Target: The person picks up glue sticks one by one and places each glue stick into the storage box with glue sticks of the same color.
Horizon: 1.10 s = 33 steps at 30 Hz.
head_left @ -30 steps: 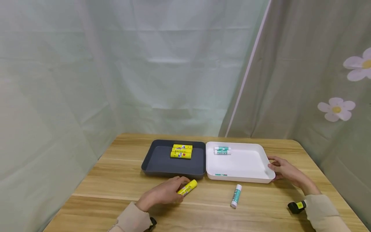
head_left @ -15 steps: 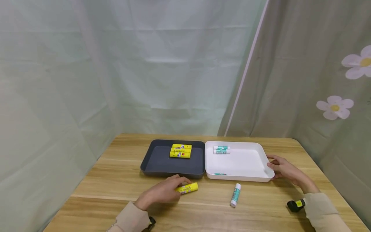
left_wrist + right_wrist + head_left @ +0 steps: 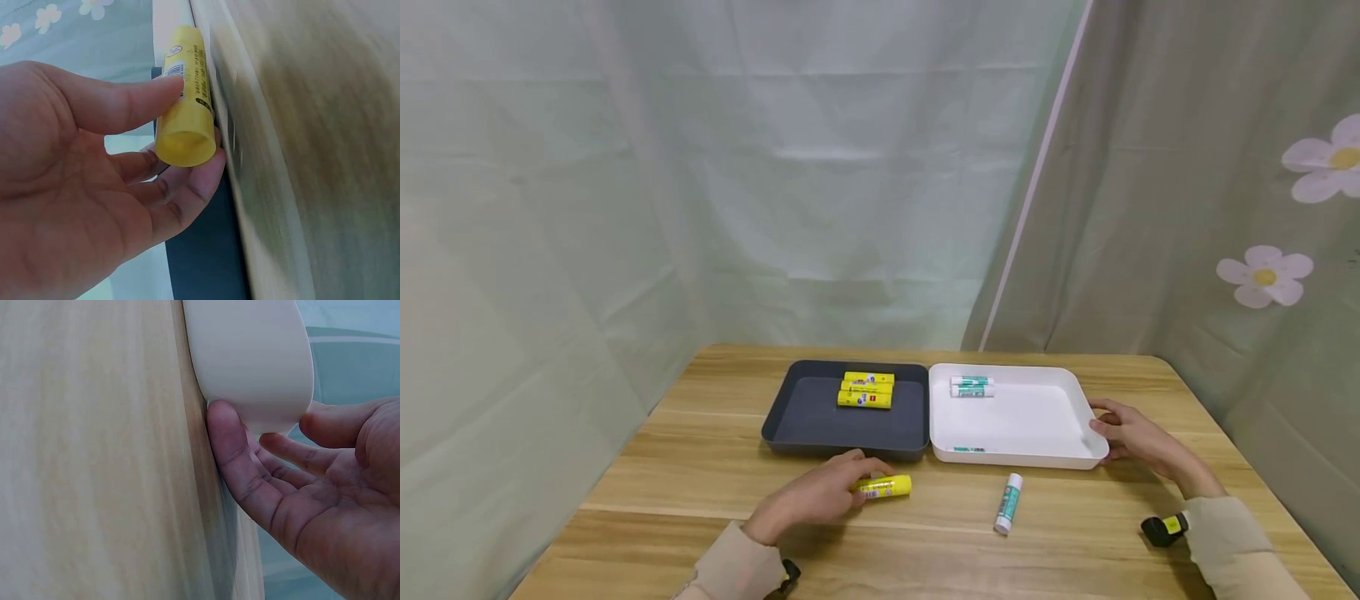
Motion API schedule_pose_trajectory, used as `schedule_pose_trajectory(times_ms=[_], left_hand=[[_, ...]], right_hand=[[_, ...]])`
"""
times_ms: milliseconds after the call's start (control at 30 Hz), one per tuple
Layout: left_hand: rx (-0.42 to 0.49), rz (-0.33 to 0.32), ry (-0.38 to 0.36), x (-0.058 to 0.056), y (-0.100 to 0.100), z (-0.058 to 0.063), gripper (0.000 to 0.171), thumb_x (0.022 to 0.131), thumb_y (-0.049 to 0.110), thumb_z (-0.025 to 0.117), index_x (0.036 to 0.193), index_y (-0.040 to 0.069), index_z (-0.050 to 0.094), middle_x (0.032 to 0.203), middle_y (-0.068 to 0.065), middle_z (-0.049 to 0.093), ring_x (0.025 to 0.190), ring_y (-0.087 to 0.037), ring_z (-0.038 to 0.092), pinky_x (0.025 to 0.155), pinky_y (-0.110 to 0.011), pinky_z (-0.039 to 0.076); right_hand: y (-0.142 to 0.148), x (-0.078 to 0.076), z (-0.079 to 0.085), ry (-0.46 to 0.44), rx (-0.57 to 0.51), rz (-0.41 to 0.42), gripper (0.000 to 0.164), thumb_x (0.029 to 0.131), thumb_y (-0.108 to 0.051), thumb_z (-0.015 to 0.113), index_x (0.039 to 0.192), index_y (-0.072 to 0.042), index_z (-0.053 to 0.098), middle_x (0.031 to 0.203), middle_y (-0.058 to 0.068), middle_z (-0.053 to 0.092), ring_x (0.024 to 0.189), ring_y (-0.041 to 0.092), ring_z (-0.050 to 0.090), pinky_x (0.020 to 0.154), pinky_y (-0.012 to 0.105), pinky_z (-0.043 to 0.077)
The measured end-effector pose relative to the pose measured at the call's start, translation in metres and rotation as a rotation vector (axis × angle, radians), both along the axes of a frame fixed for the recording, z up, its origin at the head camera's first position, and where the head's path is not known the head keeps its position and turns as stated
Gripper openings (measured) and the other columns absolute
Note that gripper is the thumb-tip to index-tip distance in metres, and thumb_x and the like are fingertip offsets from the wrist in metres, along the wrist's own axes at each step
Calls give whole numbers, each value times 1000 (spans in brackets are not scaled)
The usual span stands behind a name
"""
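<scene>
My left hand (image 3: 820, 496) pinches a yellow glue stick (image 3: 883, 487) that lies on the wooden table (image 3: 700, 483) just in front of the dark grey tray (image 3: 808, 417); in the left wrist view thumb and fingers (image 3: 187, 187) curl round the yellow glue stick (image 3: 184, 106). Three yellow glue sticks (image 3: 867, 390) lie at the back of that tray. My right hand (image 3: 1131, 433) rests with relaxed fingers (image 3: 234, 456) against the front right corner of the white tray (image 3: 1037, 417), also seen as the white tray (image 3: 250, 356). Two white-and-teal glue sticks (image 3: 972, 387) lie in it.
One white-and-teal glue stick (image 3: 1008, 502) lies loose on the table in front of the white tray. Pale green curtains (image 3: 775, 167) hang behind and on both sides of the table. Black wrist cameras (image 3: 1163, 527) sit on both sleeves.
The yellow glue stick under my left hand has turned from slanted to nearly level and shifted slightly. My right hand has stayed at the white tray's corner.
</scene>
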<state>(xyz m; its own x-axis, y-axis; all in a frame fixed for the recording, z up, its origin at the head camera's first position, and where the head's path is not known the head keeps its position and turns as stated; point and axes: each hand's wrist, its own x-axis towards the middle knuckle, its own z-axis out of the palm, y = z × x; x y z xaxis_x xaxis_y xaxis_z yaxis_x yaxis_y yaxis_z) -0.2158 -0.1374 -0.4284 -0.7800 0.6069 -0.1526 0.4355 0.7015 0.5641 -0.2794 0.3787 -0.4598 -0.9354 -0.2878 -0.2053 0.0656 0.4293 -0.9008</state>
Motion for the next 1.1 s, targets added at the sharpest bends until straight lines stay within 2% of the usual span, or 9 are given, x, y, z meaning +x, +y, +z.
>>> schedule_pose_trajectory(times_ms=[233,767,1100], left_hand=[[22,-20,25,-2,-1,0,49,98,0,66,138,28,65,115,6,57,101,-14,52,91,-39,48],[80,-36,17,-6,-4,3,46,99,1,65,138,28,65,113,7,57,101,-13,53,92,-38,47],[151,-38,67,-11,-14,16,50,99,-3,63,140,26,62,116,3,57,108,-19,56,92,-41,48]], right_hand=[[0,1,1,3,-6,-2,63,110,-17,52,154,16,21,128,34,50,97,30,63,78,41,60],[2,3,1,6,-8,-4,63,110,-17,52,153,16,21,127,32,50,96,30,63,77,40,60],[0,0,0,-9,-12,-4,66,111,-18,51,156,15,17,130,33,50,96,30,63,78,40,60]])
